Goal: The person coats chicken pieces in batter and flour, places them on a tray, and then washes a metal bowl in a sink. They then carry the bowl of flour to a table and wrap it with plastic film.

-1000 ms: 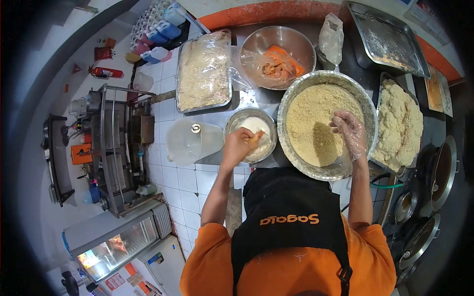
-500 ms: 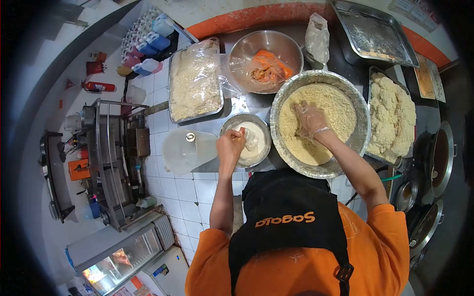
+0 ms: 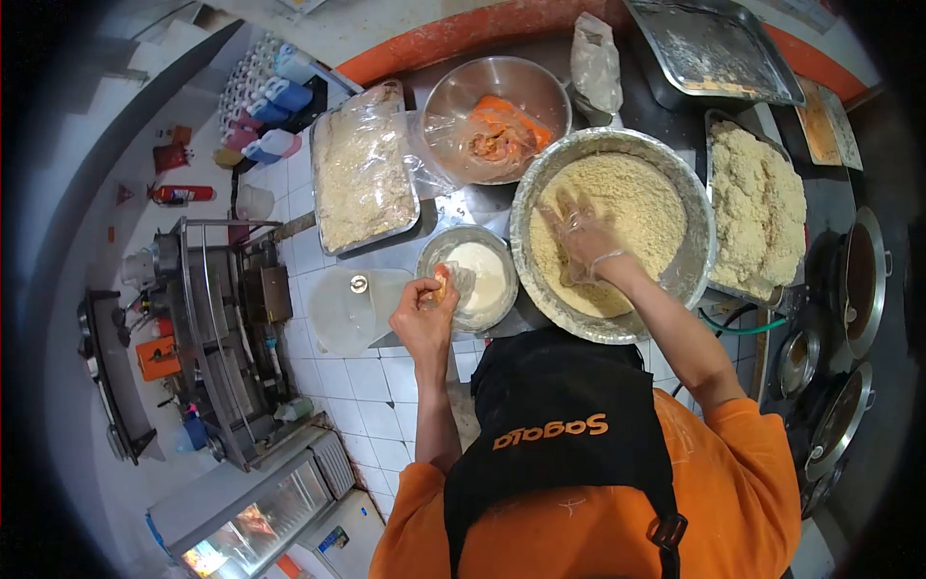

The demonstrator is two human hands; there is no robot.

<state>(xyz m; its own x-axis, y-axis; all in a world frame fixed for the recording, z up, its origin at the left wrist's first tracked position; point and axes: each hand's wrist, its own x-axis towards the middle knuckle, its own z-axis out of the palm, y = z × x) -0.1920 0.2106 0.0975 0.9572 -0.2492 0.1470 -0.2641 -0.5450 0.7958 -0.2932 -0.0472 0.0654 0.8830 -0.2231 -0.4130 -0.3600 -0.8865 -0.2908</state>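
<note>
My left hand (image 3: 424, 317), bare, is closed around a small utensil with an orange-red grip (image 3: 443, 277). The far end of that utensil looks pale and wet, and I cannot make out its kind. It is over the left rim of a metal bowl (image 3: 424, 253) of white batter (image 3: 480, 280). My right hand (image 3: 584, 246) wears a clear plastic glove. Its fingers are spread on the yellowish crumbs (image 3: 637, 203) inside a large metal basin (image 3: 701, 207); crumbs partly hide the fingertips.
A translucent pitcher (image 3: 338, 314) stands left of the batter. Behind are a crumb-filled tray (image 3: 362, 174) under plastic film and a steel bowl (image 3: 449, 96) with orange-coated food in plastic. To the right are a crumb-heaped tray (image 3: 757, 203) and a large metal pan (image 3: 719, 58).
My left hand has moved left and back toward me, lifting the utensil from the batter to the bowl's rim. In the crumbs, my right hand has spread its fingers. The camera view has shifted slightly.
</note>
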